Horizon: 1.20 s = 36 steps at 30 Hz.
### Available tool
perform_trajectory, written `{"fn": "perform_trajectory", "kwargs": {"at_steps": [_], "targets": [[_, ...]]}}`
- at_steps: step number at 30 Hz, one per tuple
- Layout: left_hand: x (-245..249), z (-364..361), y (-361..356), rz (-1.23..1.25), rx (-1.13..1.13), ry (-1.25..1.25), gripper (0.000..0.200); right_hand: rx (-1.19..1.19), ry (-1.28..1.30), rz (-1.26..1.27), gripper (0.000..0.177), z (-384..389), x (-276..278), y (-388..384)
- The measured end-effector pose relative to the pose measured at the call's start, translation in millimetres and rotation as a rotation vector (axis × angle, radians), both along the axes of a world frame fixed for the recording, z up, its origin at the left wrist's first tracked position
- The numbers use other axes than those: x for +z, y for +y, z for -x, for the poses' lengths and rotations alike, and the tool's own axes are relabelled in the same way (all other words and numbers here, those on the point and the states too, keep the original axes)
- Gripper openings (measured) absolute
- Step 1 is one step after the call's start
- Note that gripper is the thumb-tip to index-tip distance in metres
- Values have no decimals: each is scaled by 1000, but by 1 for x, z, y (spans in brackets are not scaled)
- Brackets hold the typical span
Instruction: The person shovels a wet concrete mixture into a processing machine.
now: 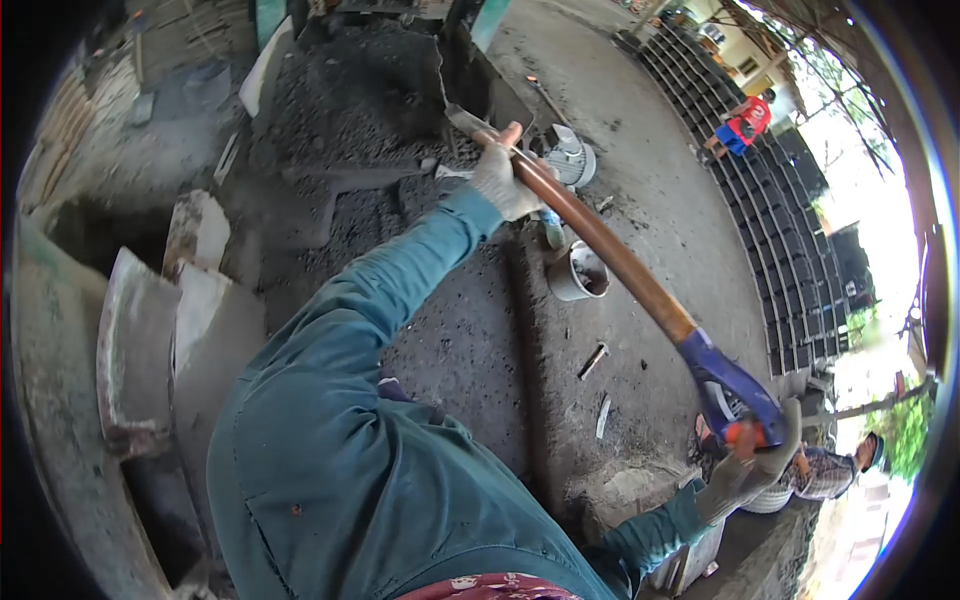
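A shovel with a brown wooden shaft (610, 250) and a blue D-shaped handle (715, 380) slants across the middle of the view. My left hand (505, 182), in a pale work glove, is wrapped round the lower shaft near the metal blade (465, 122). Only part of that blade shows, by the edge of a heap of dark, grainy material (350, 95). At the lower right my right hand (750, 470), also gloved, is closed on the handle's grip. Teal sleeves cover both arms, and the left arm hides part of the floor.
Beside the shaft stand an electric motor (572, 160) and a whitish bucket (577, 275). A hammer (593, 361) lies on the floor. Curved pale slabs (140, 340) lean at the left. One person in red (748, 118) bends by stacked dark blocks (745, 175); another person (830, 470) is at the right.
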<state>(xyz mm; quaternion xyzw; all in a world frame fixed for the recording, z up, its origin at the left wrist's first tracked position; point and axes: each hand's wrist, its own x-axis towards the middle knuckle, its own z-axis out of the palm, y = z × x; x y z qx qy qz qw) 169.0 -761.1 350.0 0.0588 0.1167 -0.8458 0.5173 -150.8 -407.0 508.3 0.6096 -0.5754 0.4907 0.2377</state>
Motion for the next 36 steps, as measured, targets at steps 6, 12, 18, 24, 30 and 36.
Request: {"fn": "perform_trajectory", "kwargs": {"at_steps": [6, 12, 18, 24, 30, 36], "targets": [[15, 21, 93, 284, 3, -7, 40, -550, 598, 535, 11, 21, 88, -6], [5, 0, 121, 712, 108, -36, 59, 174, 648, 518, 11, -80, 163, -60], [5, -68, 132, 613, 158, 67, 65, 478, 650, 427, 11, -203, 172, -124], [18, -171, 46, 419, 387, 238, 63, 629, 573, 355, 12, -306, 159, -173], [-51, -263, -97, 289, 389, 8, 46, 503, 390, 272, 14, -321, 90, -192], [-68, -258, -149, -36, 440, -334, 26, 29, 46, 17, 15, -233, -67, -220]]}}
